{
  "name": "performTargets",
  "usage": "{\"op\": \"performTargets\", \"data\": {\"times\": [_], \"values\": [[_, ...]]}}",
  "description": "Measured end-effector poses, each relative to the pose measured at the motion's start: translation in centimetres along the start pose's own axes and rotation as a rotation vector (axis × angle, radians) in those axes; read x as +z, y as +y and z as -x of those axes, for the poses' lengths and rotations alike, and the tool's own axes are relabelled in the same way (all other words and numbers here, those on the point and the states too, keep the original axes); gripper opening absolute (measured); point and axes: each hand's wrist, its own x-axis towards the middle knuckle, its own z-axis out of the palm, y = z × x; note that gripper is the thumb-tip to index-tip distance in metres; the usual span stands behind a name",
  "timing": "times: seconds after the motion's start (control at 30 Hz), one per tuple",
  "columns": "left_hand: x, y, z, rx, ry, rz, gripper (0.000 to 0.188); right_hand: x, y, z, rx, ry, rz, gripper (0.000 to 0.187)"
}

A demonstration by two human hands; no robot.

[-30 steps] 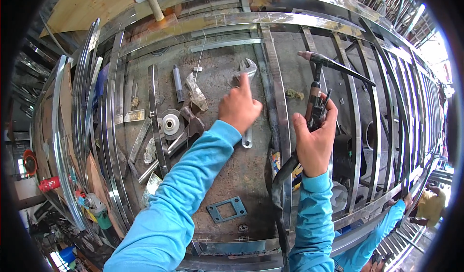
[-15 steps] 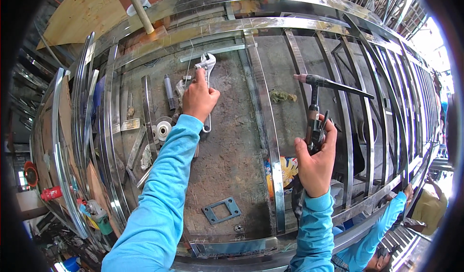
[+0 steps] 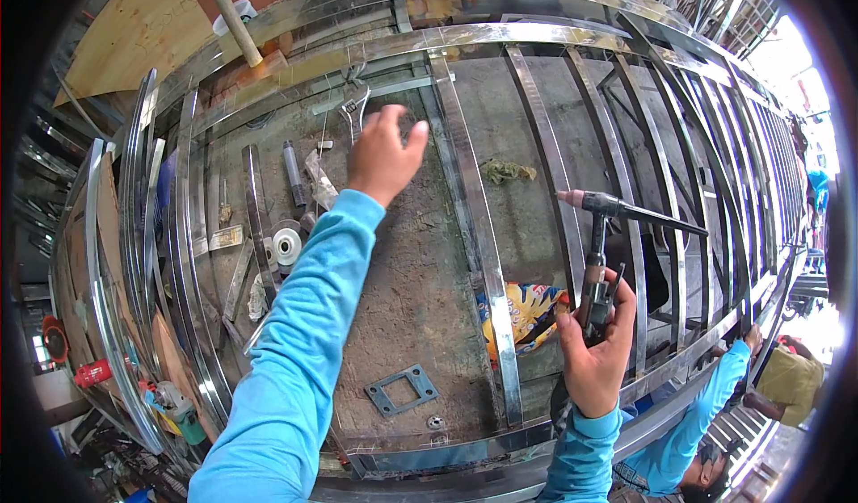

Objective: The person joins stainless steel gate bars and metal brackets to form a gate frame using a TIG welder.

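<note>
My right hand is wrapped round the handle of a TIG welding torch. The torch stands upright, its pale pink nozzle pointing left and its long black back cap to the right, above the bars of a steel frame. My left hand hovers over the worktop, thumb and fingers apart, nothing in it. Just beyond its fingers lies an adjustable wrench, its lower handle partly hidden by the hand. A flat steel plate with a square opening and corner holes lies nearer me.
A wooden-handled mallet stands at the far left. Left of my forearm lie a white disc-shaped roll and metal strips. A crumpled rag and a patterned cloth show between bars. At lower right, another person's blue sleeve reaches to the frame.
My left hand has let go of the adjustable wrench and drawn off to its right, fingers opening. The torch in my right hand has shifted slightly nearer me.
</note>
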Motion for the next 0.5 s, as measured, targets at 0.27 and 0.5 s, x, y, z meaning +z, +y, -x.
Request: {"op": "performTargets", "data": {"times": [0.27,0.5], "values": [[5.5,-2.3,-6.4,-0.093,0.119,0.189,0.034,-0.3,1.5,2.6,0.044,-0.007,0.001,0.067],[6.7,-1.9,-6.9,-0.245,0.003,0.346,0.036,-0.1,1.7,2.8,0.072,0.005,-0.028,0.068]]}}
